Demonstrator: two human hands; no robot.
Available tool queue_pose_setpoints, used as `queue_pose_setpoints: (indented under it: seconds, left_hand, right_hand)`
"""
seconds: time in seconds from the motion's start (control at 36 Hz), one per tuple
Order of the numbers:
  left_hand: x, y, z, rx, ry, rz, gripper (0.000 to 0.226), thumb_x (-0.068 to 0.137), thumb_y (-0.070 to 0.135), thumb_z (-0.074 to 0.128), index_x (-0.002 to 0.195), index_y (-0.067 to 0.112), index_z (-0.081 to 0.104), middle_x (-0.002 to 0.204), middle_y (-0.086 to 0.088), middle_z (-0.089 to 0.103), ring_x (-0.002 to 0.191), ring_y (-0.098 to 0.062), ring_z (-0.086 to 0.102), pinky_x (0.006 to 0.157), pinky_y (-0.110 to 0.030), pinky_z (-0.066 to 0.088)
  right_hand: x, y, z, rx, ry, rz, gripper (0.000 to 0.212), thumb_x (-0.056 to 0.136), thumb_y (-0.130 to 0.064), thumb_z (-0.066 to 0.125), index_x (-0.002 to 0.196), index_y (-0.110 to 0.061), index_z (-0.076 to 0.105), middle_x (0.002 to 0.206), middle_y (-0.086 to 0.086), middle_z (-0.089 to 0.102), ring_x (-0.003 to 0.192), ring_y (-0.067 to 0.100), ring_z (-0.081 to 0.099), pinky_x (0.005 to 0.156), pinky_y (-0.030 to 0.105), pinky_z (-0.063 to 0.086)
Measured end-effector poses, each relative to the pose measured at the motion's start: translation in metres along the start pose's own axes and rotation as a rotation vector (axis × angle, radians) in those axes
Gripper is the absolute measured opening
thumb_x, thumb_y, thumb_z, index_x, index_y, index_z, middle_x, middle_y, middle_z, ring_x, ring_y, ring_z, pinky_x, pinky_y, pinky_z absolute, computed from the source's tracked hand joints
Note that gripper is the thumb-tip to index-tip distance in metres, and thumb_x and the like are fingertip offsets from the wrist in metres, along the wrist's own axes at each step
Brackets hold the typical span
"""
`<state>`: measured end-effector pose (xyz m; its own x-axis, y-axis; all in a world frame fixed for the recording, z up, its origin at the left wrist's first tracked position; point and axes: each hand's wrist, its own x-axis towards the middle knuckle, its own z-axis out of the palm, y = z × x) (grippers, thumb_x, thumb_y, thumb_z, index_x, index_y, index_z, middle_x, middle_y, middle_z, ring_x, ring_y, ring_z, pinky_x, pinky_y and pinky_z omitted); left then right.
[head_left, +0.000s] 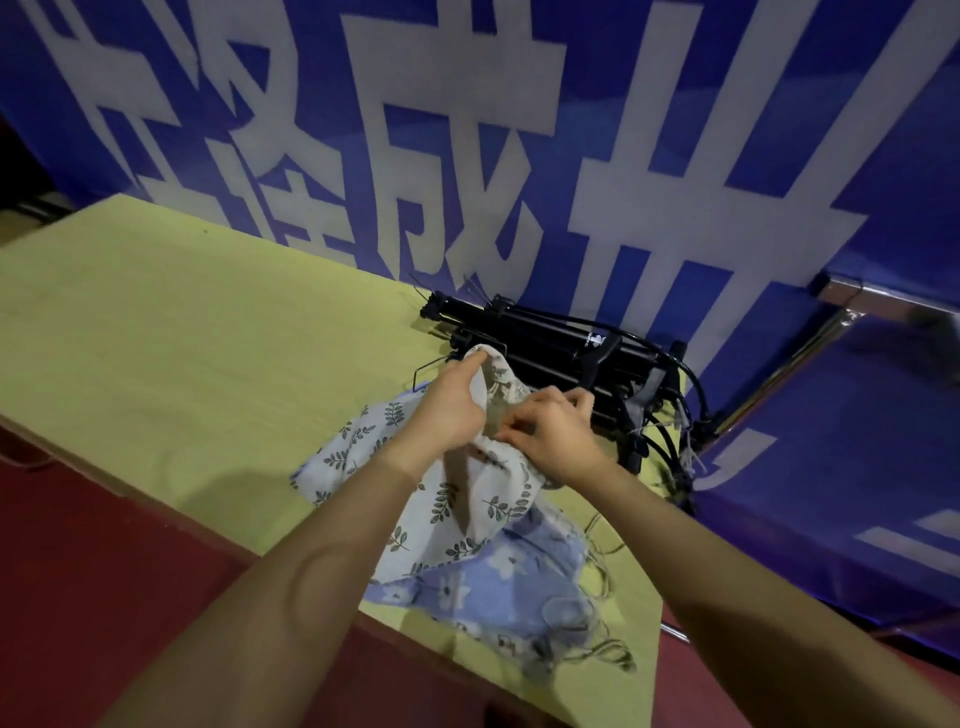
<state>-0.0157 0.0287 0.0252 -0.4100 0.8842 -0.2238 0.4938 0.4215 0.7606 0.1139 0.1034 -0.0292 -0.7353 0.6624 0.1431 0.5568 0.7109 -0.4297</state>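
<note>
Work in hand: we hold the white leaf-printed cotton cloth (452, 499) raised just in front of the black bundle of folded stands and hangers (561, 353).
Left hand (452, 410): grip clamped on the cloth's upper edge, nearest the bundle.
Right hand (550, 431): grip pinched on a fold, beside the left.
Underneath: blue flowered cloth (509, 582) on the yellow-green counter (182, 338).
Doing it well: we judge that keeping the edge taut and clear of the hanger hooks matters most.
</note>
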Motion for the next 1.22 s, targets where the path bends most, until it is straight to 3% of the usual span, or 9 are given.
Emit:
queue_pose_setpoints:
  seconds: [0.11, 0.19, 0.28, 0.42, 0.61, 0.75, 0.86, 1.03, 1.22]
  left_hand:
    - [-0.002, 0.003, -0.014, -0.121, 0.096, -0.012, 0.071, 0.084, -0.014, 0.033, 0.145, 0.022, 0.036, 0.15, -0.009, 0.035, 0.128, -0.032, 0.045, 0.08, -0.029, 0.046]
    - [-0.002, 0.004, -0.024, -0.172, 0.2, -0.019, 0.065, 0.081, -0.014, 0.036, 0.135, 0.019, 0.051, 0.133, -0.014, 0.055, 0.096, -0.033, 0.06, 0.066, -0.032, 0.05]
    - [-0.001, 0.007, -0.031, -0.186, 0.26, 0.007, 0.062, 0.08, -0.014, 0.037, 0.131, 0.016, 0.056, 0.133, -0.011, 0.056, 0.106, -0.027, 0.059, 0.076, -0.024, 0.046]
    - [0.0, 0.012, -0.049, -0.151, 0.352, 0.048, 0.055, 0.083, -0.011, 0.04, 0.131, 0.013, 0.054, 0.134, -0.01, 0.05, 0.124, -0.028, 0.048, 0.096, -0.028, 0.041]
    - [0.01, 0.019, -0.066, 0.127, 0.515, 0.105, 0.046, 0.089, 0.005, 0.041, 0.13, 0.022, 0.052, 0.126, -0.006, 0.048, 0.1, -0.03, 0.055, 0.069, -0.035, 0.044]
    - [0.025, 0.021, -0.056, 0.282, 0.436, 0.093, 0.041, 0.091, 0.01, 0.044, 0.13, 0.016, 0.051, 0.126, -0.009, 0.046, 0.098, -0.033, 0.057, 0.074, -0.038, 0.047]
    - [0.038, 0.017, -0.037, 0.334, 0.341, 0.027, 0.037, 0.091, 0.007, 0.044, 0.128, 0.011, 0.051, 0.129, -0.011, 0.044, 0.094, -0.034, 0.059, 0.071, -0.036, 0.044]
    - [0.064, 0.018, -0.006, 0.333, 0.234, -0.078, 0.038, 0.089, 0.008, 0.049, 0.126, 0.009, 0.051, 0.13, -0.011, 0.045, 0.104, -0.035, 0.058, 0.075, -0.039, 0.046]
    - [0.102, 0.012, 0.01, 0.362, 0.225, -0.153, 0.02, 0.09, 0.008, 0.048, 0.109, 0.003, 0.054, 0.127, -0.014, 0.044, 0.086, -0.036, 0.059, 0.063, -0.035, 0.041]
  right_hand:
    - [0.009, -0.011, -0.004, -0.115, -0.003, 0.055, 0.018, 0.09, -0.04, 0.058, 0.092, -0.028, 0.07, 0.101, -0.009, 0.067, 0.129, 0.015, 0.039, 0.102, 0.039, 0.002]
    - [0.016, -0.023, -0.008, -0.157, 0.006, 0.078, 0.019, 0.092, -0.035, 0.054, 0.094, -0.025, 0.07, 0.1, -0.008, 0.069, 0.132, 0.019, 0.038, 0.107, 0.044, -0.001]
    - [0.021, -0.031, -0.012, -0.126, -0.044, 0.105, 0.029, 0.092, -0.044, 0.052, 0.113, -0.029, 0.065, 0.113, -0.007, 0.067, 0.129, 0.02, 0.042, 0.109, 0.049, 0.006]
    - [0.03, -0.047, -0.028, -0.072, -0.197, 0.146, 0.073, 0.085, -0.054, 0.056, 0.146, -0.027, 0.027, 0.151, -0.004, 0.033, 0.13, 0.032, 0.032, 0.105, 0.046, 0.022]
    - [0.045, -0.053, -0.043, 0.3, 0.043, 0.007, 0.056, 0.082, 0.013, 0.043, 0.13, -0.012, 0.054, 0.127, 0.005, 0.058, 0.118, 0.019, 0.05, 0.101, 0.028, 0.042]
    - [0.056, -0.035, -0.04, 0.453, 0.252, -0.005, 0.026, 0.094, -0.008, 0.052, 0.117, -0.014, 0.06, 0.112, -0.008, 0.051, 0.098, 0.003, 0.052, 0.088, 0.006, 0.039]
    - [0.066, -0.007, -0.034, 0.442, 0.369, 0.188, 0.014, 0.097, -0.018, 0.047, 0.109, -0.016, 0.054, 0.111, -0.006, 0.045, 0.088, 0.01, 0.053, 0.082, 0.029, 0.047]
    - [0.092, 0.05, -0.024, 0.173, -0.027, 0.426, 0.031, 0.094, -0.016, 0.05, 0.124, -0.008, 0.048, 0.128, 0.013, 0.051, 0.106, 0.03, 0.054, 0.091, 0.044, 0.047]
    - [0.126, 0.094, -0.013, -0.177, -0.313, 0.347, 0.055, 0.095, -0.031, 0.052, 0.141, -0.008, 0.032, 0.138, 0.017, 0.046, 0.126, 0.036, 0.044, 0.102, 0.043, 0.035]
